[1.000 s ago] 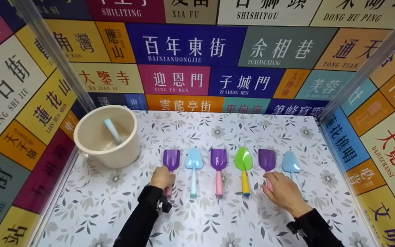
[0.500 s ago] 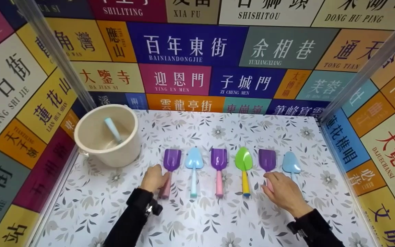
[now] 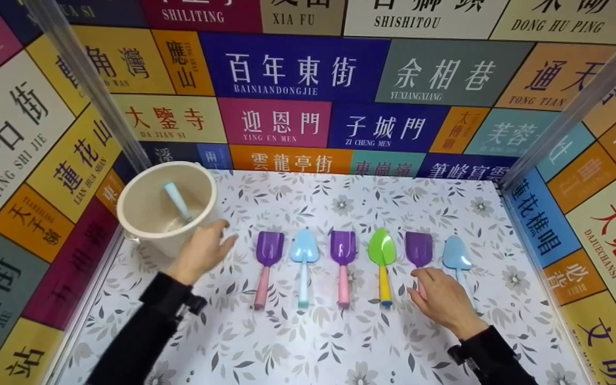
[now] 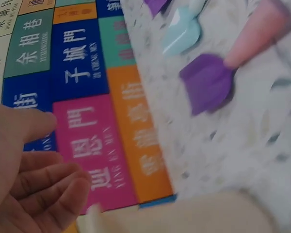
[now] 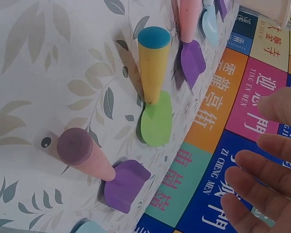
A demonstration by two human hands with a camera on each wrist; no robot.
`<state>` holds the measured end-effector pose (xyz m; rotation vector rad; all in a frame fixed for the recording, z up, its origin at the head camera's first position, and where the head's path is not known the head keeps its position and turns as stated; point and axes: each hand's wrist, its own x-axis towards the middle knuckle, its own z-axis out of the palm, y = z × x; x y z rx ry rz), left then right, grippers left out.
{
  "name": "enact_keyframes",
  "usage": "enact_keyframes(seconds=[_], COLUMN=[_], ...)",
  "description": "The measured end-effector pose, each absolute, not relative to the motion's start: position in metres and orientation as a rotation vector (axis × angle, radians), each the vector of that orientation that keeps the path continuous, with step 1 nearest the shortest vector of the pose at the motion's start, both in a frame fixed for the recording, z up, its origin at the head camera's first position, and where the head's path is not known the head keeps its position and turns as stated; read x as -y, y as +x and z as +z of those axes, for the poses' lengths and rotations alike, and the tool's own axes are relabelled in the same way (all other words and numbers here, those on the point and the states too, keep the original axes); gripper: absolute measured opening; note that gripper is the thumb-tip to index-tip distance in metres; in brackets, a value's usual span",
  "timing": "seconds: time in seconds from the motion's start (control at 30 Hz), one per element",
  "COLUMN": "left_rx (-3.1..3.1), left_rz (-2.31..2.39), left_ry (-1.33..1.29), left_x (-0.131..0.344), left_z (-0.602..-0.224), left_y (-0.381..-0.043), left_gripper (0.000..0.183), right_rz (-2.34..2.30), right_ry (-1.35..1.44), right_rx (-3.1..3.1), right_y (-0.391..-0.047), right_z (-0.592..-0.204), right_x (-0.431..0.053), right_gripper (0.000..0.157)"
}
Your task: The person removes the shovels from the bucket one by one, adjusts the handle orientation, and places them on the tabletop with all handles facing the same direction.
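Observation:
My left hand (image 3: 203,251) is at the right side of a cream bucket (image 3: 147,243), fingers loosely spread and holding nothing; whether it touches the wall I cannot tell. Inside the bucket a light blue handle (image 3: 176,198) leans. Toy shovels lie in a row: a purple shovel with pink handle (image 3: 270,248), a light blue one (image 3: 304,247), another purple one (image 3: 343,247), a green shovel with yellow handle (image 3: 382,248), a third purple shovel (image 3: 418,248) and a light blue shovel (image 3: 456,252). Above the last two hovers my right hand (image 5: 266,179), fingers relaxed and apart from them.
The table (image 3: 313,347) has a white leaf-and-flower cover. Panels with printed street names (image 3: 292,69) enclose the back and both sides. Clear posts (image 3: 559,101) stand at the two rear corners.
My left hand has let go of the leftmost purple shovel's pink handle and moved left and up to the bucket. That shovel stays on the table. The right hand has hardly moved.

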<state>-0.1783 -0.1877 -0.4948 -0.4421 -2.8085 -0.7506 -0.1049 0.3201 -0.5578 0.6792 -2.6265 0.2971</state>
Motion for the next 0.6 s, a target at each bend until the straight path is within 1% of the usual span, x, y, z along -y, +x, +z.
enact_keyframes(seconds=[0.13, 0.3, 0.37, 0.43, 0.6], left_rx=[2.832, 2.866, 2.901, 2.939, 2.914], left_rz=[-0.644, -0.356, -0.204, -0.058, 0.283], left_ry=[-0.488, -0.599, -0.634, -0.669, -0.73], left_x=[0.208, 0.233, 0.242, 0.248, 0.258], left_z=[-0.463, -0.44, -0.435, -0.431, -0.437], left_y=[-0.194, -0.222, -0.233, -0.244, -0.266], left_gripper=[0.03, 0.029, 0.03, 0.039, 0.045], right_rz=[0.296, 0.292, 0.28, 0.266, 0.258], right_ry=[0.674, 0.679, 0.687, 0.684, 0.671], right_rx=[2.633, 2.625, 2.611, 2.607, 2.619], right_y=[-0.104, -0.104, -0.104, -0.103, -0.102], right_z=[-0.557, -0.557, -0.557, -0.557, -0.556], right_x=[-0.322, -0.324, -0.324, -0.325, -0.325], right_gripper=[0.033, 0.034, 0.034, 0.034, 0.035])
